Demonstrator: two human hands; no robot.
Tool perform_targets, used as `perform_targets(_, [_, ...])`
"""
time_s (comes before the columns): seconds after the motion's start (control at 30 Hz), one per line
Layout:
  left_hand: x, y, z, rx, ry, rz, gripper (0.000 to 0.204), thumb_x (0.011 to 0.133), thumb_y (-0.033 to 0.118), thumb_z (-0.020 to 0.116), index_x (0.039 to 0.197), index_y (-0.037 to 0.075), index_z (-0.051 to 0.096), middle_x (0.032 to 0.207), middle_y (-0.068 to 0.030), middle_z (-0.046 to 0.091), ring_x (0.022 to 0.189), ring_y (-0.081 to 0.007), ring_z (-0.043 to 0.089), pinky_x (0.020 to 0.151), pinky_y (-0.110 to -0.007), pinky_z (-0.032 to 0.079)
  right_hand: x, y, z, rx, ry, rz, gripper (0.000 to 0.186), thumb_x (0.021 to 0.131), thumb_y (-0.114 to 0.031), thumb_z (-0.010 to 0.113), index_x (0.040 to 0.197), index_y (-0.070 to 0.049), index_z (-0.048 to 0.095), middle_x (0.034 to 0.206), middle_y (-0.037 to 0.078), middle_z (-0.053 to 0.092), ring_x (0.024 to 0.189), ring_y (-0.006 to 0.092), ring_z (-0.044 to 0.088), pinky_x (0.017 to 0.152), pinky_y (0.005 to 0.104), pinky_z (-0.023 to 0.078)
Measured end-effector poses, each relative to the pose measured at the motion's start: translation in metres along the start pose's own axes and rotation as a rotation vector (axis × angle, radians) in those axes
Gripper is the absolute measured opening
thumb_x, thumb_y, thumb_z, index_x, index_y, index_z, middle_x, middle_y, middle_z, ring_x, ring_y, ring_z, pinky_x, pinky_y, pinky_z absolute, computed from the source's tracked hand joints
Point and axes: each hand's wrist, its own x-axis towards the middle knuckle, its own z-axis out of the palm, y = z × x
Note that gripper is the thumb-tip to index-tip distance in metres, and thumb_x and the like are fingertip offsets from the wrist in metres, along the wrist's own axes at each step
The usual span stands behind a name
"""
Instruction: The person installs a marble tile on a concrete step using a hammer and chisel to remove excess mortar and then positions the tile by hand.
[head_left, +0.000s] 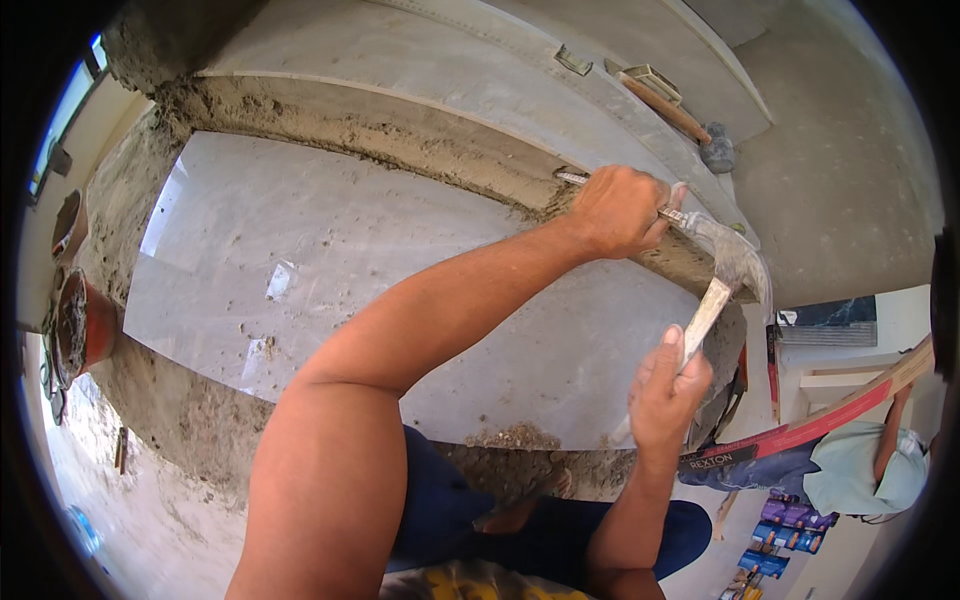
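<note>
Big grey slab [370, 240] filled the middle, reaching out to 9 o'clock. The hammer [720, 286] sat around 3, right hand [670, 392] wrapped on its handle at 4. Left hand [622, 208] was clenched round a thin ribbed rod [572, 178] at 2.

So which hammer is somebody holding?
The pale-handled hammer, gripped in the right hand. The brown-handled hammer lies farther up the picture, with no hand on it.
</note>
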Motion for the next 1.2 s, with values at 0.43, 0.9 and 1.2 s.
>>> perform_targets(0.43, [-0.022,0.035,0.002,0.034,-0.436,0.16,0.05,0.104,0.032,0.054,0.063,0.005,0.066,0.059,-0.0159,0.063,0.054,-0.0375,0.063,0.057,-0.047,0.052,-0.027,-0.011,-0.03,0.479,0.197,0.124,0.044,0.111,-0.041,0.041,0.079,-0.011,0.037,0.063,-0.002,0.035,0.041,0.0048,0.031,0.033,0.0226,0.026])
perform_targets(0.9, [-0.001,0.005,-0.014,-0.036,-0.139,-0.025,0.053,0.103,0.028,0.055,0.058,0.002,0.057,0.055,-0.0193,0.057,0.051,-0.0409,0.055,0.056,-0.049,0.046,-0.029,-0.037,-0.02,0.554,0.141,-0.114,0.034,0.111,-0.036,0.039,0.094,-0.006,0.04,0.064,0.0,0.039,0.042,0.0051,0.03,0.034,0.0219,0.028])
perform_targets(1.2, [0.001,0.002,-0.012,-0.065,-0.027,-0.006,0.052,0.104,0.027,0.055,0.059,0.001,0.057,0.055,-0.0208,0.055,0.053,-0.0426,0.055,0.057,-0.05,0.046,-0.005,-0.027,0.003,0.12,0.029,-0.104,0.032,0.11,-0.025,0.045,0.084,-0.006,0.047,0.062,-0.002,0.041,0.048,0.0045,0.038,0.042,0.0246,0.027])
